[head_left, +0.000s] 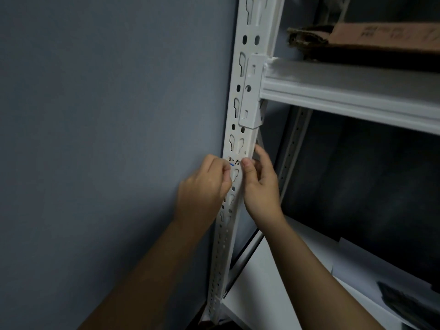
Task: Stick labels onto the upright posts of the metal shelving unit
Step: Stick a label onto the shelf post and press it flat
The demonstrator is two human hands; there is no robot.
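Note:
A white perforated upright post (240,75) of the metal shelving unit runs down the middle of the head view. A small white label (234,161) with dark handwriting and a blue mark lies on the post's front face. My left hand (204,186) has its fingers curled, and its fingertips press the label's left edge. My right hand (259,182) wraps the post's right edge, with the thumb pressing on the label's right end and the fingers behind the post.
A grey-blue wall (107,115) lies to the left of the post. A white shelf beam (345,91) joins the post above my hands, with a cardboard box (381,36) on it. A lower white shelf (273,282) holds white sheets and a dark object (404,303).

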